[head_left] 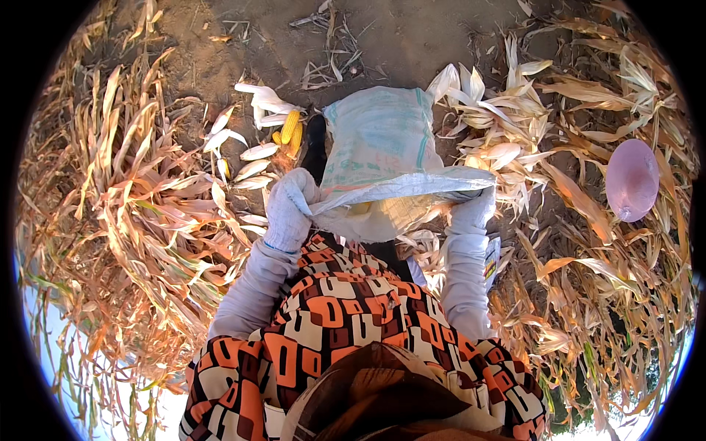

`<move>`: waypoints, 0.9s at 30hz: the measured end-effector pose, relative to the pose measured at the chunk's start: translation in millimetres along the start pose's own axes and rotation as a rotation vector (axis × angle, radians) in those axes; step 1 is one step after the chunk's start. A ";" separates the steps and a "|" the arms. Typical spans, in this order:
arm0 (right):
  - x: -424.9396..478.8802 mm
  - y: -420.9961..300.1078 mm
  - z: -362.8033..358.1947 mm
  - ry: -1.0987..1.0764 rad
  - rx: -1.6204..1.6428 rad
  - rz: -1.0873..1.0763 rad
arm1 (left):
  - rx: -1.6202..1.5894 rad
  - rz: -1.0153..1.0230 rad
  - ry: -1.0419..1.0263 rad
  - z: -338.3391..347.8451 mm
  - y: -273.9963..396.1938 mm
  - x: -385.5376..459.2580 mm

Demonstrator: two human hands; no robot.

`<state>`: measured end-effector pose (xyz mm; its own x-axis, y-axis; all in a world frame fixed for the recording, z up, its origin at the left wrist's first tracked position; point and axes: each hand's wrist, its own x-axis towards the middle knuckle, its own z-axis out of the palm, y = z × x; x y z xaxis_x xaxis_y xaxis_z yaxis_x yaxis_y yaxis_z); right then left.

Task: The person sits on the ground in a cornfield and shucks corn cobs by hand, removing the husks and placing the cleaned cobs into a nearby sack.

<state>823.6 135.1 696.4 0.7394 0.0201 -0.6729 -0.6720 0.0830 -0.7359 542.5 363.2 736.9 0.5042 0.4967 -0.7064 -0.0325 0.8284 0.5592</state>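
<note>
A white woven plastic sack with green stripes and faded print stands on the ground before me. My left hand, in a white knitted glove, grips the left end of its mouth. My gloved right hand holds the right end, its fingers partly hidden by the folded rim. Between my hands the mouth is stretched wide, and a little yellow shows inside. Husked yellow corn cobs lie left of the sack, close to a dark shoe.
Dry corn stalks and leaves are heaped on the left, with more stalks on the right. Pale husks lie beside the sack. A pink oval object rests at the far right. Bare soil stretches beyond the sack.
</note>
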 end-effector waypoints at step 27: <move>-69.2 -119.1 62.2 -0.138 -0.172 -0.032 | 0.222 0.241 -0.008 47.3 73.6 -62.5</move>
<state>855.0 185.8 835.3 0.7509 0.1578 -0.6413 -0.6366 -0.0854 -0.7664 549.5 380.9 842.7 0.5122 0.6684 -0.5394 0.0370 0.6102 0.7914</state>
